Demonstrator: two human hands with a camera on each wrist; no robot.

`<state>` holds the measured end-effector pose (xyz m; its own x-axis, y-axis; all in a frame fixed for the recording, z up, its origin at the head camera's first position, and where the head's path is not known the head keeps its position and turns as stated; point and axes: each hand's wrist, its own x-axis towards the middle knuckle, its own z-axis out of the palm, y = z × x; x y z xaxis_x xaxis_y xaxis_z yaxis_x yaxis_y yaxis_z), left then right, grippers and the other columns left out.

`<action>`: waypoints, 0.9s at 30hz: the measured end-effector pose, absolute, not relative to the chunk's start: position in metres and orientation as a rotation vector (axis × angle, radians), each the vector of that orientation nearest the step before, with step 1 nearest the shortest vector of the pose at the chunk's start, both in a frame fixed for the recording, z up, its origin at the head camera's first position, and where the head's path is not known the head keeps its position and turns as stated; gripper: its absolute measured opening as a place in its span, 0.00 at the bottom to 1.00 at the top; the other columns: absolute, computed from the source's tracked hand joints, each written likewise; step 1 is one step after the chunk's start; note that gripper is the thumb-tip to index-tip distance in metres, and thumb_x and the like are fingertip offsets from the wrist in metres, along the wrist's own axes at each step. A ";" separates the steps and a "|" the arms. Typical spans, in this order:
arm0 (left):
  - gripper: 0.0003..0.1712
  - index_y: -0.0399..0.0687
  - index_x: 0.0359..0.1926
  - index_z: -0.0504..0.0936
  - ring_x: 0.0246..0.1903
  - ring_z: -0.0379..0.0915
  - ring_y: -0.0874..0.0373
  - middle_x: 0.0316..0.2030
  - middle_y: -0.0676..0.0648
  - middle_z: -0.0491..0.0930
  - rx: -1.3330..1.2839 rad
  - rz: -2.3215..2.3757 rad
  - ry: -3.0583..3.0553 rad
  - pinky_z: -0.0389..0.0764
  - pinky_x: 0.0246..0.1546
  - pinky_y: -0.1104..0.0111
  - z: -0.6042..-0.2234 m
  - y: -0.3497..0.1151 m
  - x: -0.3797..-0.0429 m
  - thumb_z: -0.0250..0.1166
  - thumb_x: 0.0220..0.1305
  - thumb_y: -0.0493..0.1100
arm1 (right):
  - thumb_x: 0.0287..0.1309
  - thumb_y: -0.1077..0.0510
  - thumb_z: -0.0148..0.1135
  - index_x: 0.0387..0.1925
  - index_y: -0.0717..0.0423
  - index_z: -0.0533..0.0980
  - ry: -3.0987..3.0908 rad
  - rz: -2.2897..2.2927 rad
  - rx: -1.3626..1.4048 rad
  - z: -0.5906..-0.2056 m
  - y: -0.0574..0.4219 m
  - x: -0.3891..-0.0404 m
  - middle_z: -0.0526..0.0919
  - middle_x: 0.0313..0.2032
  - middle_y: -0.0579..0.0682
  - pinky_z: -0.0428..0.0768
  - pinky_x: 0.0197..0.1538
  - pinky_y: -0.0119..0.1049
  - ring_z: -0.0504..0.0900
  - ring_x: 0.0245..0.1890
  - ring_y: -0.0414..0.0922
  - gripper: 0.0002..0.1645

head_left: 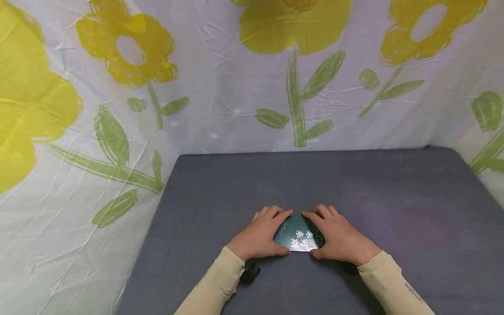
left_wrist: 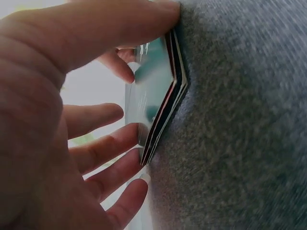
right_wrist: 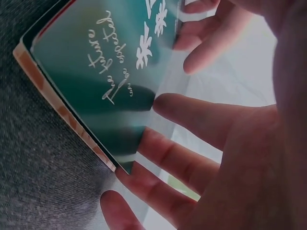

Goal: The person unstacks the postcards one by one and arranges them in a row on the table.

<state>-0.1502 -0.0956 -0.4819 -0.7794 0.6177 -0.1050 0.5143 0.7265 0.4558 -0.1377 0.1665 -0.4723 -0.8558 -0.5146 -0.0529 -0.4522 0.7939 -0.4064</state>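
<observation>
A glossy dark-green folded card [head_left: 297, 235] with several layers and white lettering lies on the grey table between the two hands. My left hand [head_left: 261, 236] grips its left side, thumb at the near edge and fingers toward the far edge. On the opposite side, my right hand [head_left: 340, 238] holds it in the same way. Layered edges of the card [left_wrist: 158, 96] stand slightly apart in the left wrist view. Handwritten-style white text shows on the cover of the card [right_wrist: 96, 72] in the right wrist view, where fingertips touch its border; the right thumb is out of that view.
Grey cloth covers the tabletop [head_left: 220, 183], which extends behind and to both sides of the hands. A white curtain [head_left: 220, 87] printed with yellow flowers hangs behind and to the left. A small black object [head_left: 250, 274] sits at the left wrist.
</observation>
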 end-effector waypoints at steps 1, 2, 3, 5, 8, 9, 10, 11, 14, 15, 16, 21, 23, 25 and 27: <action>0.58 0.55 0.84 0.63 0.68 0.67 0.54 0.70 0.51 0.71 0.897 0.596 2.686 0.70 0.73 0.54 -0.482 -0.096 -0.150 0.81 0.60 0.62 | 0.44 0.47 0.89 0.73 0.56 0.75 2.822 -0.576 -0.769 -0.472 0.166 -0.138 0.75 0.57 0.50 0.80 0.58 0.60 0.73 0.58 0.52 0.55; 0.58 0.55 0.84 0.63 0.68 0.67 0.54 0.70 0.51 0.72 0.900 0.597 2.690 0.70 0.73 0.53 -0.482 -0.097 -0.150 0.81 0.60 0.62 | 0.44 0.47 0.89 0.73 0.56 0.75 2.822 -0.574 -0.773 -0.471 0.166 -0.138 0.75 0.57 0.50 0.80 0.58 0.60 0.73 0.58 0.52 0.55; 0.59 0.55 0.84 0.63 0.68 0.67 0.53 0.70 0.51 0.72 0.899 0.600 2.691 0.71 0.73 0.53 -0.481 -0.098 -0.151 0.82 0.59 0.63 | 0.44 0.46 0.89 0.73 0.56 0.75 2.823 -0.571 -0.775 -0.471 0.166 -0.138 0.75 0.57 0.50 0.80 0.58 0.60 0.74 0.57 0.52 0.55; 0.59 0.56 0.84 0.63 0.69 0.68 0.53 0.70 0.51 0.73 0.897 0.610 2.694 0.71 0.73 0.53 -0.481 -0.099 -0.151 0.82 0.58 0.63 | 0.44 0.46 0.89 0.73 0.56 0.76 2.819 -0.579 -0.775 -0.469 0.166 -0.138 0.76 0.57 0.50 0.80 0.58 0.60 0.74 0.57 0.52 0.54; 0.58 0.57 0.84 0.64 0.69 0.69 0.53 0.71 0.51 0.73 0.898 0.629 2.691 0.71 0.74 0.52 -0.481 -0.101 -0.153 0.82 0.59 0.63 | 0.45 0.46 0.89 0.72 0.54 0.76 2.817 -0.598 -0.756 -0.467 0.166 -0.137 0.77 0.58 0.50 0.80 0.58 0.60 0.76 0.58 0.52 0.53; 0.58 0.57 0.84 0.64 0.69 0.69 0.53 0.71 0.52 0.73 0.897 0.632 2.688 0.71 0.74 0.52 -0.481 -0.102 -0.153 0.81 0.59 0.63 | 0.45 0.45 0.89 0.72 0.54 0.76 2.819 -0.608 -0.756 -0.466 0.166 -0.137 0.77 0.59 0.50 0.80 0.58 0.60 0.76 0.58 0.53 0.53; 0.57 0.57 0.84 0.64 0.69 0.69 0.53 0.71 0.52 0.73 0.893 0.639 2.681 0.71 0.75 0.52 -0.480 -0.102 -0.154 0.81 0.59 0.63 | 0.46 0.45 0.88 0.72 0.54 0.77 2.822 -0.616 -0.749 -0.465 0.166 -0.136 0.77 0.59 0.50 0.80 0.59 0.60 0.76 0.58 0.53 0.52; 0.57 0.57 0.84 0.64 0.70 0.69 0.53 0.72 0.51 0.73 0.891 0.643 2.677 0.71 0.75 0.51 -0.480 -0.103 -0.154 0.81 0.60 0.63 | 0.46 0.45 0.88 0.72 0.54 0.77 2.829 -0.622 -0.744 -0.464 0.165 -0.136 0.78 0.59 0.50 0.80 0.59 0.60 0.77 0.58 0.53 0.52; 0.55 0.57 0.84 0.64 0.72 0.68 0.52 0.73 0.51 0.72 0.869 0.662 2.662 0.70 0.77 0.50 -0.478 -0.109 -0.157 0.80 0.62 0.62 | 0.48 0.45 0.87 0.71 0.55 0.77 2.849 -0.636 -0.747 -0.462 0.160 -0.138 0.79 0.59 0.51 0.80 0.61 0.61 0.78 0.59 0.54 0.50; 0.55 0.57 0.84 0.64 0.72 0.68 0.52 0.74 0.50 0.72 0.863 0.666 2.664 0.69 0.77 0.50 -0.476 -0.112 -0.158 0.80 0.62 0.61 | 0.48 0.45 0.87 0.71 0.55 0.77 2.852 -0.640 -0.756 -0.461 0.157 -0.140 0.79 0.59 0.51 0.80 0.62 0.61 0.78 0.60 0.54 0.50; 0.54 0.56 0.84 0.64 0.73 0.67 0.51 0.74 0.50 0.72 0.855 0.670 2.669 0.69 0.77 0.49 -0.475 -0.116 -0.160 0.80 0.63 0.60 | 0.49 0.45 0.86 0.71 0.55 0.78 2.853 -0.640 -0.761 -0.460 0.153 -0.142 0.79 0.59 0.50 0.79 0.62 0.60 0.78 0.59 0.53 0.49; 0.52 0.57 0.84 0.64 0.75 0.65 0.49 0.77 0.49 0.69 0.833 0.664 2.710 0.67 0.78 0.46 -0.467 -0.144 -0.174 0.79 0.65 0.56 | 0.52 0.43 0.85 0.70 0.54 0.78 2.852 -0.604 -0.823 -0.454 0.124 -0.164 0.80 0.59 0.51 0.82 0.60 0.56 0.81 0.52 0.50 0.47; 0.52 0.57 0.84 0.63 0.76 0.64 0.48 0.78 0.48 0.68 0.813 0.660 2.722 0.65 0.78 0.45 -0.465 -0.158 -0.180 0.79 0.66 0.55 | 0.53 0.41 0.84 0.70 0.53 0.78 2.851 -0.581 -0.845 -0.453 0.110 -0.175 0.80 0.59 0.51 0.83 0.60 0.56 0.82 0.50 0.50 0.47; 0.51 0.56 0.84 0.63 0.77 0.63 0.47 0.79 0.47 0.67 0.785 0.662 2.730 0.63 0.79 0.43 -0.463 -0.172 -0.186 0.78 0.67 0.53 | 0.54 0.39 0.83 0.71 0.53 0.78 2.852 -0.547 -0.882 -0.455 0.096 -0.186 0.80 0.60 0.52 0.83 0.62 0.56 0.83 0.52 0.50 0.47; 0.51 0.56 0.85 0.63 0.79 0.62 0.46 0.80 0.47 0.65 0.740 0.654 2.730 0.62 0.80 0.41 -0.461 -0.186 -0.193 0.78 0.67 0.53 | 0.55 0.38 0.82 0.71 0.53 0.77 2.851 -0.520 -0.919 -0.457 0.081 -0.196 0.80 0.61 0.53 0.82 0.64 0.57 0.84 0.54 0.51 0.47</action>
